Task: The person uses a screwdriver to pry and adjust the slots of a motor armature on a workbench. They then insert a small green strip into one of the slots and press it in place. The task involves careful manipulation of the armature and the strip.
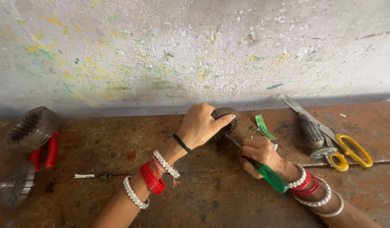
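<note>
Motor core [227, 120] stands on edge on the rusty bench [119, 139], against the wall [161, 50]. My left hand [199, 126] clamps around it; my right hand [259, 155] grips a green-handled screwdriver [266, 173], tip at the core. Risk: the tip may slip toward my left fingers, since the round core could roll.

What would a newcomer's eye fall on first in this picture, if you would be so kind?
Most likely the two hands at the centre of the rusty brown bench: the left hand grips a dark round stator, and the right hand works a green-handled screwdriver against it. Next come the yellow-handled scissors at the right, and the paint-flecked wall behind.
</note>
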